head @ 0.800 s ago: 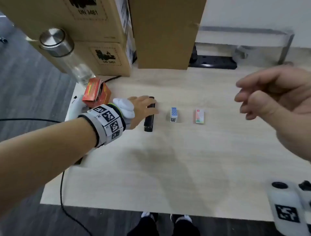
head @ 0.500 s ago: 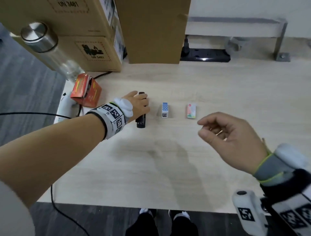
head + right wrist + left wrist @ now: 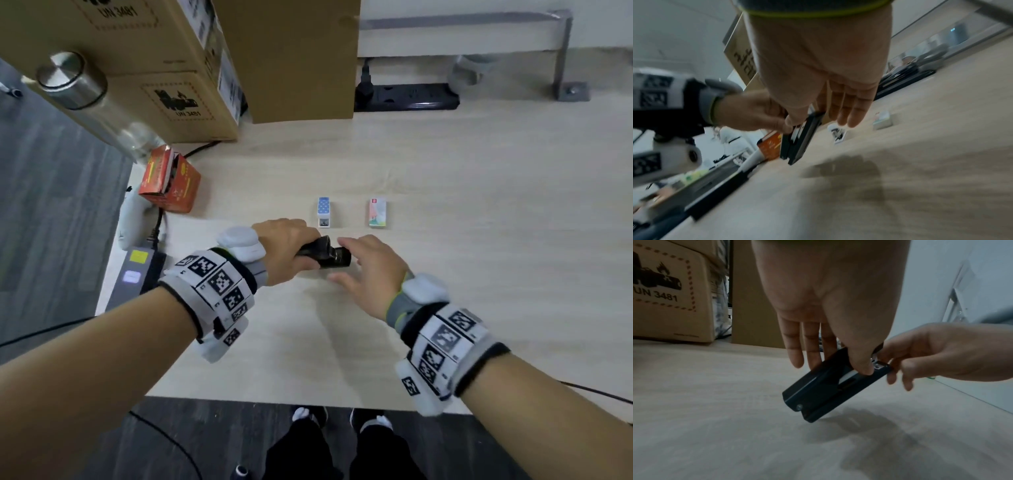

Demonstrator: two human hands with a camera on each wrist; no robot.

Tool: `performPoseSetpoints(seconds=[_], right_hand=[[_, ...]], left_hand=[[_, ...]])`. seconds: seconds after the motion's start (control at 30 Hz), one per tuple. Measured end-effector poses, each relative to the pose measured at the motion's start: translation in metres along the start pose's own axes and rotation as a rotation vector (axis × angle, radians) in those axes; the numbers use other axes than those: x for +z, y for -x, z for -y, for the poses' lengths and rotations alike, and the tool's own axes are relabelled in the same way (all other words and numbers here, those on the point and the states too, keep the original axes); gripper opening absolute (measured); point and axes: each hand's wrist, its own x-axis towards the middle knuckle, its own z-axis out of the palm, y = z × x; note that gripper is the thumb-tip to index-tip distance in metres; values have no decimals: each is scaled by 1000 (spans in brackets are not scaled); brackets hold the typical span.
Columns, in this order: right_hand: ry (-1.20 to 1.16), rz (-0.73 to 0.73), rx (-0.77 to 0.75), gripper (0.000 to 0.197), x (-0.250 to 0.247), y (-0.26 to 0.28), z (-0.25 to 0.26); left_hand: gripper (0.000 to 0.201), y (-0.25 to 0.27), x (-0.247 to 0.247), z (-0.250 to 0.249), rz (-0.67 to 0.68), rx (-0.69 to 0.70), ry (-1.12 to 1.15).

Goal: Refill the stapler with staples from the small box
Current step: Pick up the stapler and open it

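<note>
My left hand (image 3: 284,246) grips the black stapler (image 3: 325,255) and holds it tilted a little above the wooden table (image 3: 445,274). In the left wrist view the thumb lies on the stapler's (image 3: 828,386) side and the fingers are behind it. My right hand (image 3: 363,260) pinches the stapler's free end with thumb and index finger while its other fingers stay extended. Two small boxes lie just beyond the hands: a blue-and-white one (image 3: 324,212) and a pink-and-green one (image 3: 377,212), both closed and untouched.
Large cardboard boxes (image 3: 171,68) stand at the back left, with a clear bottle (image 3: 85,96) in front. An open orange carton (image 3: 169,183) and a grey device (image 3: 137,270) with cables sit at the left edge. A black power strip (image 3: 407,97) lies at the back.
My left hand has lifted the stapler off the table and brought it nearer. My right hand came down from the right and took hold of the stapler's end.
</note>
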Motion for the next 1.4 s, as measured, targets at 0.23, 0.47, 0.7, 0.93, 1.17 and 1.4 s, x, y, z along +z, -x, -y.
performPoseSetpoints(seconds=[0.23, 0.47, 0.7, 0.93, 1.17, 1.4], right_hand=[[83, 37, 53, 25, 14, 0, -19], [107, 44, 31, 34, 19, 2, -18], [122, -41, -11, 37, 30, 0, -23], [163, -77, 2, 33, 32, 0, -30], [130, -114, 67, 36, 32, 3, -40], [162, -97, 128, 39, 32, 3, -44]], left_hand=[[21, 23, 10, 1, -206, -94, 369], [20, 50, 23, 19, -244, -184, 642], [19, 65, 25, 30, -273, -267, 802], [21, 81, 47, 56, -243, -475, 1070], [19, 73, 54, 57, -180, -509, 587], [27, 61, 67, 50, -128, -366, 135]])
